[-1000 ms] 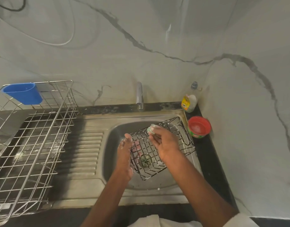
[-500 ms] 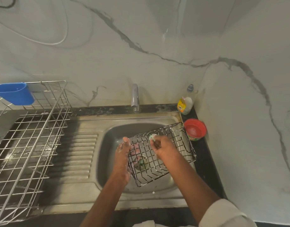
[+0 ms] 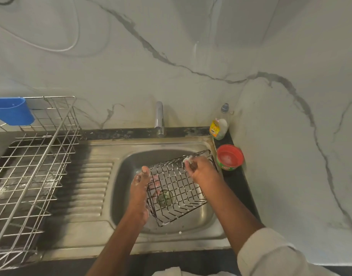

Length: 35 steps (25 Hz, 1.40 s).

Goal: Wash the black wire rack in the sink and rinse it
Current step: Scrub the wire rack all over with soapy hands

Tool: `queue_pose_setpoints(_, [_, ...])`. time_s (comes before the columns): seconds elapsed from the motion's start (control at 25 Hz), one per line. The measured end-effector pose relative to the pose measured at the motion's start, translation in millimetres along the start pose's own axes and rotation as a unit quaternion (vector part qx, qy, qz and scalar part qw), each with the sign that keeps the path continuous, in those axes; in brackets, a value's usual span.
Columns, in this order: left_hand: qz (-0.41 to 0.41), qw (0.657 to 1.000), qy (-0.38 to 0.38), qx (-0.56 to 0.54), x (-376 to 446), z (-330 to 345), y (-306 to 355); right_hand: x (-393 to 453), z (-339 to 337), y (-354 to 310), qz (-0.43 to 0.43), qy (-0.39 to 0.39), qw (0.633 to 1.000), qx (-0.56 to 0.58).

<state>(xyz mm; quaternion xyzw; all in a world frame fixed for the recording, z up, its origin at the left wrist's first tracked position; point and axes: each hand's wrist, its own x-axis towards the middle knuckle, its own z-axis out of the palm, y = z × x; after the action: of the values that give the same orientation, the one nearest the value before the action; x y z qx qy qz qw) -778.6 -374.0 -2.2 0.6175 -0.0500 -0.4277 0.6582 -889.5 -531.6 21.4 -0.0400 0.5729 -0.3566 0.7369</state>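
The black wire rack is tilted inside the steel sink, above the drain. My left hand grips the rack's left edge, thumb on the outside and fingers behind the wires. My right hand pinches a small soapy scrubber and presses it on the rack's upper right rim. Foam clings to the wires and to both hands. The tap stands behind the sink with no water running.
A large silver dish rack with a blue plastic cup holder covers the left drainboard. A dish soap bottle and a red tub of soap paste stand in the right corner by the marble wall.
My right hand has slid the scrubber along the rack's upper rim toward the right. The left hand keeps its grip. The camera view has shifted slightly.
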Motion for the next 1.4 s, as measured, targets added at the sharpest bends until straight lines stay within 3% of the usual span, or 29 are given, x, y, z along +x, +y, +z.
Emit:
queue_pose_setpoints(0.12, [-0.010,1.000,-0.003,-0.002,4,1,5,-9,-3,-11,-0.044,-0.039,0.997,0.059])
queue_pose_setpoints(0.28, [0.002,1.000,-0.021,0.009,0,3,13,1,-13,-2,-0.012,-0.017,0.992,0.122])
queue_pose_setpoints(0.36, [-0.005,0.999,-0.030,0.012,-4,6,18,5,-12,-6,-0.003,-0.063,0.984,0.169])
queue_pose_setpoints(0.52, [-0.001,1.000,-0.008,0.020,-2,1,19,-1,-17,-31,-0.040,-0.034,0.963,0.264])
queue_pose_setpoints(0.56, [0.011,1.000,0.001,0.021,0,-2,19,-5,-16,-36,-0.055,-0.026,0.966,0.251])
queue_pose_setpoints(0.64, [0.030,0.999,0.011,0.021,4,-8,19,-6,-22,-39,-0.184,-0.012,0.980,0.075])
queue_pose_setpoints(0.68, [0.035,0.999,0.013,0.025,6,-10,20,-2,-29,-38,-0.291,0.013,0.952,-0.099])
queue_pose_setpoints(0.72, [0.038,0.999,0.013,0.032,7,-11,22,-1,-35,-34,-0.400,0.032,0.865,-0.302])
queue_pose_setpoints(0.76, [0.036,0.999,0.011,0.038,8,-12,24,7,-43,-29,-0.478,0.045,0.749,-0.456])
queue_pose_setpoints(0.8, [0.034,0.999,0.008,0.040,8,-12,28,12,-50,-26,-0.526,0.040,0.647,-0.551])
queue_pose_setpoints(0.92, [0.050,0.998,-0.007,0.046,0,-4,46,25,-52,-26,-0.618,0.006,0.378,-0.689])
queue_pose_setpoints(0.96, [0.060,0.997,-0.013,0.048,-2,-1,51,29,-50,-27,-0.619,0.014,0.300,-0.726])
queue_pose_setpoints(1.0, [0.069,0.996,-0.015,0.053,-2,1,54,26,-47,-28,-0.608,0.015,0.245,-0.755])
queue_pose_setpoints(1.2, [0.088,0.993,-0.008,0.078,-3,4,60,8,-56,-2,-0.491,-0.054,0.156,-0.856])
queue_pose_setpoints(1.24, [0.089,0.993,-0.009,0.074,-3,3,61,12,-58,2,-0.480,-0.068,0.163,-0.859])
queue_pose_setpoints(1.32, [0.088,0.994,-0.011,0.068,-2,2,62,21,-52,-1,-0.506,-0.051,0.212,-0.835])
queue_pose_setpoints(1.4, [0.081,0.995,-0.006,0.059,-1,2,59,33,-40,-5,-0.538,-0.006,0.284,-0.793])
